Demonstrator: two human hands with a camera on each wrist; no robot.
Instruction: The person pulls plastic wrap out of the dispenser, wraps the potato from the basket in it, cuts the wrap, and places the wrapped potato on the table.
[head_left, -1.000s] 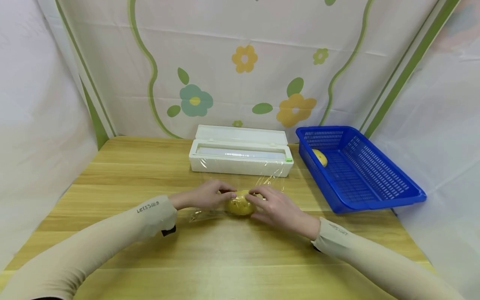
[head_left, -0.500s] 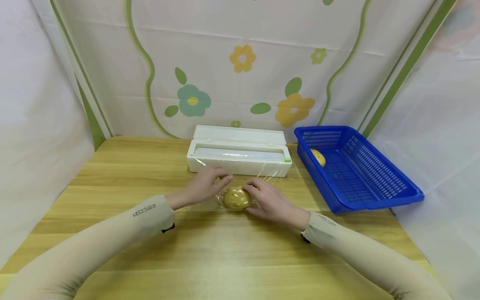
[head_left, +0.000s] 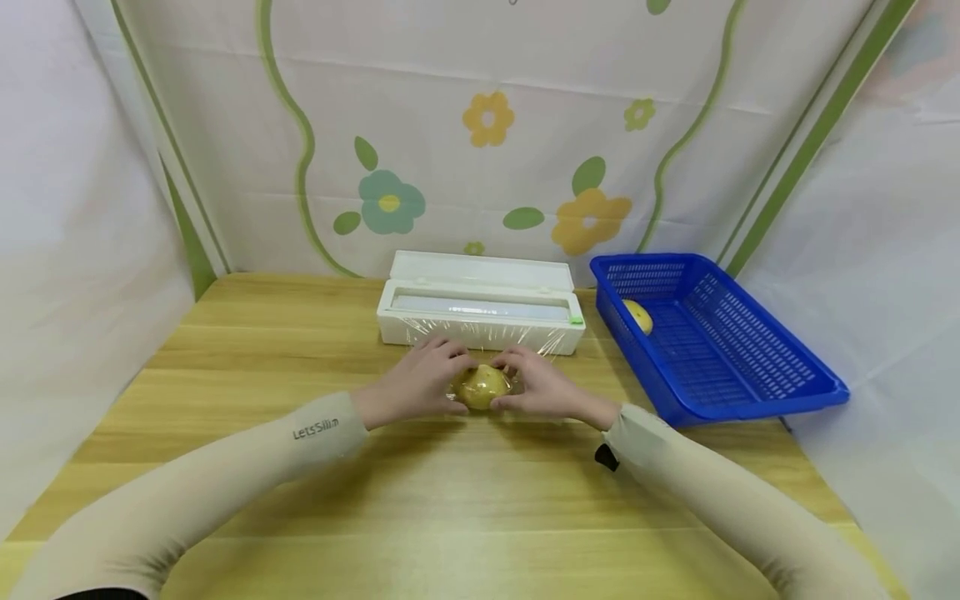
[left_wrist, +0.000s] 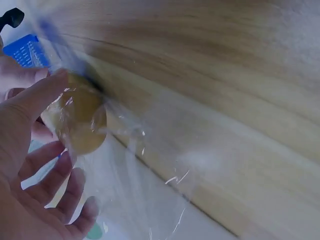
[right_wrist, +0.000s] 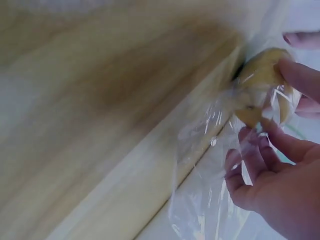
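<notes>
A yellow potato [head_left: 484, 387] lies on the table in front of the white box, with clear plastic wrap [right_wrist: 200, 150] drawn over it in shiny folds. From the left, my left hand [head_left: 420, 385] grips it, the thumb on the near side and the fingers curled on the far side. My right hand [head_left: 546, 388] holds the opposite end in the same way. In the left wrist view the left thumb rests on the film-covered potato [left_wrist: 82, 117]. The right wrist view has the right thumb on the potato [right_wrist: 260, 72] and the index finger at the film.
Behind the hands stands the white cling film box [head_left: 480, 332], lid raised, with a roll [head_left: 480, 307] inside and film stretching out over its front. At the right is a blue perforated basket [head_left: 720, 333] with another potato [head_left: 638, 317] against its left wall. A flowered curtain [head_left: 465, 50] backs the wooden table [head_left: 450, 517].
The left hand leaves the potato's side for the film, then comes back round its left end. The potato sits slightly farther from me, turned, with both hands closed around it.
</notes>
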